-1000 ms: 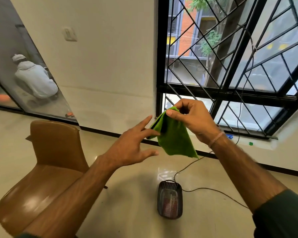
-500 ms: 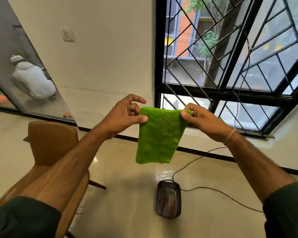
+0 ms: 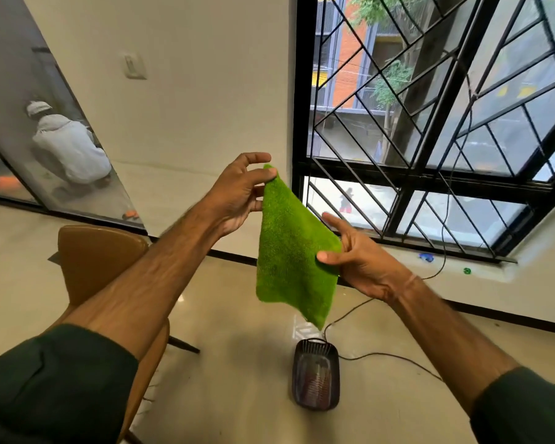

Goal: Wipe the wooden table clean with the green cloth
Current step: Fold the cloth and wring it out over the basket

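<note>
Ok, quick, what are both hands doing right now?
Left hand: pinches the top corner of the green cloth.
Right hand: pinches the green cloth at its right corner, thumb in front.

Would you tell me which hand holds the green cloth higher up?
The left hand, pinching the top corner of the fuzzy green cloth; the right hand pinches its side edge lower down.

Glossy beige floor (image 3: 237, 395) carries brown chair (image 3: 100, 251), dark grilled device (image 3: 314, 376), black cable (image 3: 391, 355).
</note>
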